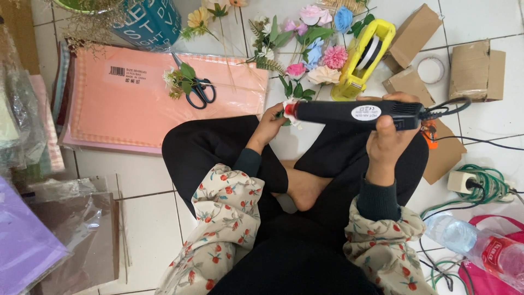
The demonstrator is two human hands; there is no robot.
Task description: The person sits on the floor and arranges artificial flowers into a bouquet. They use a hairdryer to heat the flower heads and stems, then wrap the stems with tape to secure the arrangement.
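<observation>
Right hand point(388, 136): wrapped around the grip of a black glue gun point(357, 113), holding it level, nozzle pointing toward the left hand.
Left hand point(270, 123): fingers pinched on a small white flower point(287, 112) with green leaves, held right at the gun's red tip.
Glue gun: above the crossed legs, in front of the lap; its black cord runs off to the right over the floor point(153, 169).
White flower: between the left fingertips and the nozzle, touching or almost touching it; which one I cannot tell.
Person: sits cross-legged on the tiled floor, dark trousers, floral sleeves over dark cuffs, one bare foot point(305, 188) showing between the knees.
Scissors point(197, 90): black-handled, lying on a pink paper stack point(120, 104) to the left of the hands, a small flower sprig beside them.
Flowers point(314, 52): loose artificial blooms in pink, blue, cream and yellow, spread on the floor beyond the hands.
Tape dispenser point(365, 57): yellow, just beyond the glue gun, beside the flowers.
Cardboard pieces point(472, 68): several brown ones at the upper right, a tape roll point(431, 69) among them.
Power strip point(464, 181): at the right, green cable coiled by it.
Bottle point(477, 246): clear plastic, lying at the lower right on a pink bag.
Left edge: clear-wrapped sheets and a purple sheet point(24, 246).
</observation>
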